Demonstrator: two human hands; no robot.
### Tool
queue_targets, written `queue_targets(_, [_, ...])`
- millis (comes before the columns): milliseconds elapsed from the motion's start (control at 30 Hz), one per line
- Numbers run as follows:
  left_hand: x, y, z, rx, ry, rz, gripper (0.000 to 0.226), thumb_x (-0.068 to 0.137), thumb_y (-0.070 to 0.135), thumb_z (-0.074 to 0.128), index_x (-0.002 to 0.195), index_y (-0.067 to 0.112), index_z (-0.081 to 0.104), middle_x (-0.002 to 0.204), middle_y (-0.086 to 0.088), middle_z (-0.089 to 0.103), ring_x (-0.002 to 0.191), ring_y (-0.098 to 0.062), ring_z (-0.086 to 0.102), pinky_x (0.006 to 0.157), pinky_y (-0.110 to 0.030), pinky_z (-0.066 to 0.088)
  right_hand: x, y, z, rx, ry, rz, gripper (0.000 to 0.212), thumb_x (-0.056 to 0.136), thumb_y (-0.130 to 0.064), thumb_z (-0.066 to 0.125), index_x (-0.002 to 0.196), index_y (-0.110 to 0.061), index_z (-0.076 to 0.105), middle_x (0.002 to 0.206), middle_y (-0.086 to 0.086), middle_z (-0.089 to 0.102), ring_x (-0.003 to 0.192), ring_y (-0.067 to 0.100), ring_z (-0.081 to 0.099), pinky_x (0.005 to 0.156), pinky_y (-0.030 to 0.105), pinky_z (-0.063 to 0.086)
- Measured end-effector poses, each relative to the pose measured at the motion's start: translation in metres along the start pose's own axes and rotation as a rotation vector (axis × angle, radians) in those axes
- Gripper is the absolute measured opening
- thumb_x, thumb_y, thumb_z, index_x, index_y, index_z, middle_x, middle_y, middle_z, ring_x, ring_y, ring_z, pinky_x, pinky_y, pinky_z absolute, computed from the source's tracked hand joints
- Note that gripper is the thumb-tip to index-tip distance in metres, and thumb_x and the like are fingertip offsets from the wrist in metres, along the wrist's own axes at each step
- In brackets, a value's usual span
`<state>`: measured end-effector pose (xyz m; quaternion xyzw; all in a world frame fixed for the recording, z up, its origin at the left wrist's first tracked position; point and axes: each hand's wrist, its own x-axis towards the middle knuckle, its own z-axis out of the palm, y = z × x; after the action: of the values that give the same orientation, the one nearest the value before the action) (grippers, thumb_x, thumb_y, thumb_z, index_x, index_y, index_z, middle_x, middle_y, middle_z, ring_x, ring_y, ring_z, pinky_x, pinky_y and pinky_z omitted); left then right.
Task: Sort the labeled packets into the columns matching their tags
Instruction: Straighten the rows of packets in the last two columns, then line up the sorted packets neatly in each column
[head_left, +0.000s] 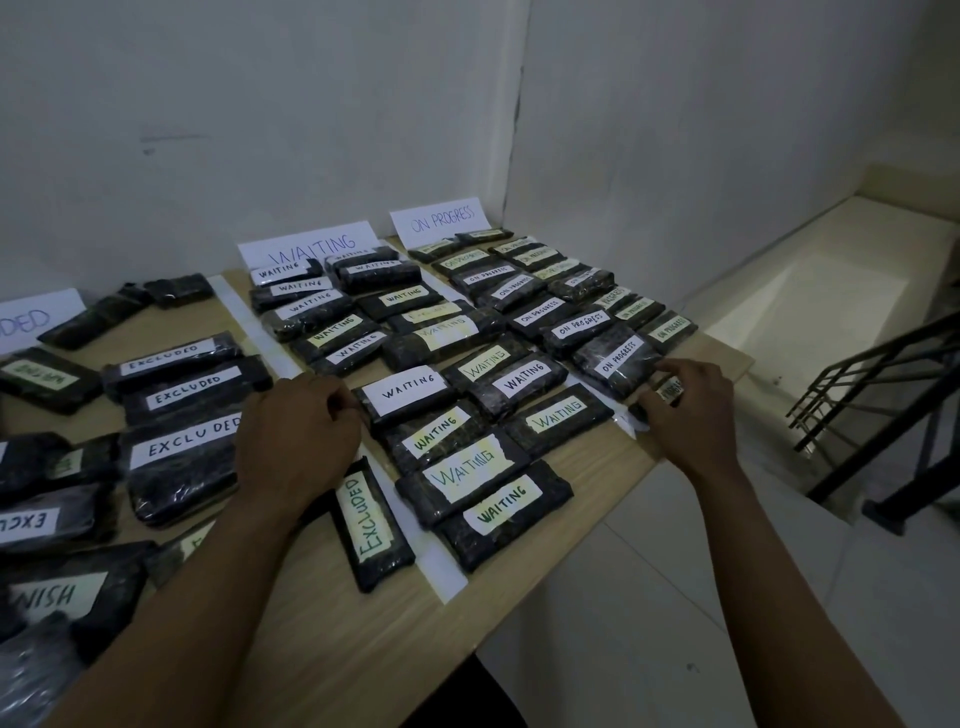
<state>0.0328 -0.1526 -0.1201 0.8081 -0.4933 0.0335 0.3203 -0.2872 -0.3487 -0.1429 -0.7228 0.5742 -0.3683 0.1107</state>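
Black plastic-wrapped packets with handwritten tags lie in columns on a wooden table (332, 639). Paper signs at the back read WAITING (311, 248) and ON PROGRESS (441, 221). My right hand (685, 410) is closed around a small ON PROGRESS packet (669, 391) at the near end of the ON PROGRESS column, next to a larger ON PROGRESS packet (615, 359). My left hand (298, 431) rests with curled fingers on the left edge of a WAITING packet (402, 392). An EXCLUDED packet (371, 525) lies lengthwise near the WAITING column's front.
White tape strips (431, 561) divide the columns. EXCLUDED packets (182, 452) fill the left column, and a partly seen FINISH packet (57, 597) lies at the near left. The table's right edge drops to a tiled floor with a black stair railing (872, 410).
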Motion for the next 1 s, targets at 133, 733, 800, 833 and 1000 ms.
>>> queue_targets(133, [0.000, 0.006, -0.009, -0.353, 0.057, -0.205, 0.022, 0.086, 0.006, 0.056, 0.077, 0.021, 0.068, 0.083, 0.007, 0.067, 0.073, -0.015, 0.060, 0.071, -0.034, 0.050, -0.001, -0.003, 0.000, -0.023, 0.024, -0.049, 0.051, 0.068, -0.039, 0.051, 0.109, -0.011, 0.066, 0.114, 0.015, 0.058, 0.111, 0.035, 0.046, 0.092, 0.038, 0.037])
queue_targets(733, [0.022, -0.120, -0.147, 0.138, 0.154, -0.379, 0.010, 0.082, 0.028, 0.060, 0.075, 0.023, 0.066, 0.085, -0.002, 0.067, 0.075, -0.022, 0.061, 0.066, -0.032, 0.050, -0.017, -0.316, 0.122, 0.280, -0.663, -1.007, 0.014, 0.084, -0.037, 0.059, 0.093, -0.027, 0.064, 0.088, -0.010, 0.063, 0.081, 0.008, 0.059, 0.073, 0.033, 0.053])
queue_targets(800, [0.010, -0.148, -0.143, 0.322, 0.091, -0.369, 0.022, 0.080, 0.037, 0.050, 0.082, 0.026, 0.069, 0.098, -0.006, 0.068, 0.088, -0.028, 0.060, 0.069, -0.033, 0.046, -0.015, -0.352, 0.155, 0.247, -0.658, -1.021, 0.016, 0.088, -0.033, 0.060, 0.100, -0.024, 0.065, 0.091, -0.009, 0.062, 0.083, 0.009, 0.058, 0.076, 0.033, 0.051])
queue_targets(833, [0.005, -0.159, -0.137, 0.424, 0.062, -0.332, 0.034, 0.080, 0.042, 0.040, 0.086, 0.027, 0.070, 0.104, -0.006, 0.067, 0.093, -0.031, 0.057, 0.070, -0.035, 0.042, -0.012, -0.368, 0.174, 0.212, -0.662, -1.021, 0.018, 0.090, -0.032, 0.060, 0.104, -0.022, 0.064, 0.095, -0.007, 0.062, 0.087, 0.011, 0.058, 0.077, 0.031, 0.049])
queue_targets(1000, [-0.004, -0.173, -0.123, 0.575, 0.016, -0.223, 0.051, 0.084, 0.046, 0.024, 0.091, 0.031, 0.072, 0.101, 0.001, 0.067, 0.106, -0.031, 0.048, 0.082, -0.042, 0.039, 0.009, -0.426, 0.270, -0.064, -0.793, -1.015, 0.033, 0.091, -0.019, 0.053, 0.123, -0.016, 0.055, 0.122, 0.011, 0.055, 0.114, 0.031, 0.053, 0.090, 0.036, 0.045])
